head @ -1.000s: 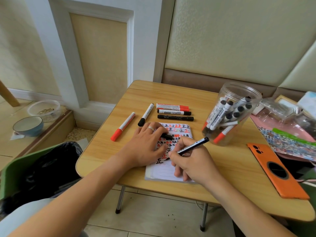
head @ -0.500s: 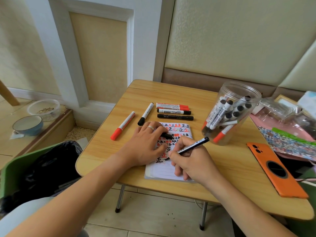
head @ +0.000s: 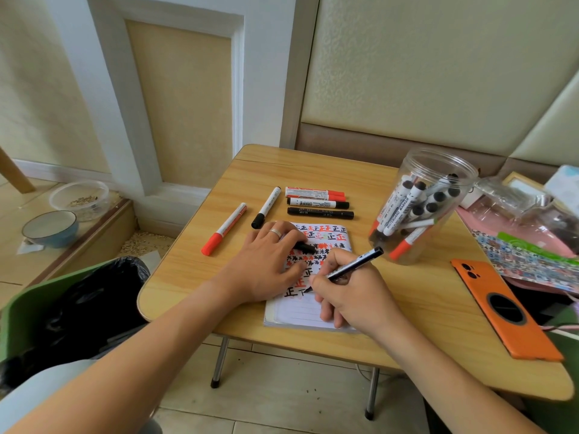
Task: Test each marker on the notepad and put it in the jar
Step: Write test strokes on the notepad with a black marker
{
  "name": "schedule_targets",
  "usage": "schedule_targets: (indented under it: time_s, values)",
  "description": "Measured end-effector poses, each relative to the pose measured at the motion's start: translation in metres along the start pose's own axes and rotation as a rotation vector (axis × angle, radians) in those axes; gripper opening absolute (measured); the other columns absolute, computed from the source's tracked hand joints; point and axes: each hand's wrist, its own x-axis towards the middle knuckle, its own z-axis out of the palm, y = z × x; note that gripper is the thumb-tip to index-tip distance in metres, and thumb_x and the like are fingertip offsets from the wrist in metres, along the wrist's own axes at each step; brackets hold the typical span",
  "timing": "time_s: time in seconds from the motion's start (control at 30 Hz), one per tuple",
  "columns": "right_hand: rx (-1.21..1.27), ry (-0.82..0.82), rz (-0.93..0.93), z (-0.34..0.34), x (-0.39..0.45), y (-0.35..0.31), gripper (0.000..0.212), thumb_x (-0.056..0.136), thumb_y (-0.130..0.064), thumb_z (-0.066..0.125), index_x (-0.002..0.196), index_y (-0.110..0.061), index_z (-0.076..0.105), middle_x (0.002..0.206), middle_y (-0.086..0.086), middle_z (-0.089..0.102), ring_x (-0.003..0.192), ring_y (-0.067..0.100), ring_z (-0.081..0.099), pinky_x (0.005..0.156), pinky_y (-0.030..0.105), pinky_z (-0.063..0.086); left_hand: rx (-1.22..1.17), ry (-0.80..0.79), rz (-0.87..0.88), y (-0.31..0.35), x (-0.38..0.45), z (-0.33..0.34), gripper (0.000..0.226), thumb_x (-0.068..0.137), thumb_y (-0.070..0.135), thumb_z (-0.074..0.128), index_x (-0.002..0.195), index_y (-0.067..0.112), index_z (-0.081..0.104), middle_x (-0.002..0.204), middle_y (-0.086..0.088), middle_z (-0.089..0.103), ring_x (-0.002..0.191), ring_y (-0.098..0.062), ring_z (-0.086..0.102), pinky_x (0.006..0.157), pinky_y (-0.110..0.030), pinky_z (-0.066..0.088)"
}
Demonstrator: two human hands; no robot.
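The right hand (head: 351, 292) held a slim black marker (head: 347, 269) in a writing pinch, fingers curled round the barrel, tip down on the notepad (head: 294, 314) at the end of the lowest written row, with a new stroke just begun beside the last black character. The left hand (head: 266, 264) lay flat across the upper left of the page, fingers fairly straight, steadying it; a black cap (head: 305, 247) showed beneath its fingertips, though whether it was pinched or merely covered could not be told. Upper rows of the page were filled with red and black marks; the lower lines stood blank. Judgement: the step in hand was the test stroke. To do it well, light pressure and a full character would show ink flow; the left hand should keep the pad from sliding. The cap ought to go back on before the marker goes to the jar (head: 423, 208), which stood open to the right of the pad, already holding several markers. Five untested markers (head: 318, 203) lay on the table (head: 407, 324) beyond the pad.
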Motion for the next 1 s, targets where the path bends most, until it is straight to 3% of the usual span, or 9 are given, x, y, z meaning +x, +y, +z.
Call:
schedule_targets:
  time_s: [0.17, 0.37, 1.0]
  values:
    - [0.027, 0.01, -0.01, 0.0, -0.001, -0.0014, 0.021, 0.094, -0.007, 0.068, 0.08, -0.007, 0.052, 0.064, 0.023, 0.066, 0.033, 0.016, 0.053, 0.038, 0.022, 0.037, 0.0, -0.011, -0.002, 0.0006, 0.0004, -0.0012, 0.061, 0.088, 0.063, 0.026, 0.138, 0.033, 0.042, 0.144, 0.008, 0.038, 0.134, -0.01, 0.03, 0.108, -0.035, 0.027]
    - [0.024, -0.033, -0.027, 0.0017, -0.0016, 0.0009, 0.02, 0.095, -0.01, 0.069, 0.084, -0.005, 0.053, 0.061, 0.012, 0.065, 0.038, 0.015, 0.055, 0.039, 0.024, 0.038, -0.007, -0.01, -0.006, 0.0009, 0.0002, -0.0018, 0.061, 0.088, 0.063, 0.026, 0.138, 0.033, 0.043, 0.143, 0.007, 0.039, 0.133, -0.01, 0.03, 0.108, -0.036, 0.026]
    - [0.0, -0.021, -0.009, 0.0019, 0.0008, 0.0041, 0.021, 0.092, -0.01, 0.07, 0.079, -0.012, 0.054, 0.059, 0.012, 0.063, 0.039, 0.019, 0.056, 0.037, 0.021, 0.037, -0.018, -0.016, -0.014, 0.001, -0.0007, -0.0024, 0.064, 0.086, 0.065, 0.025, 0.138, 0.032, 0.044, 0.143, 0.007, 0.04, 0.134, -0.011, 0.031, 0.108, -0.036, 0.027]
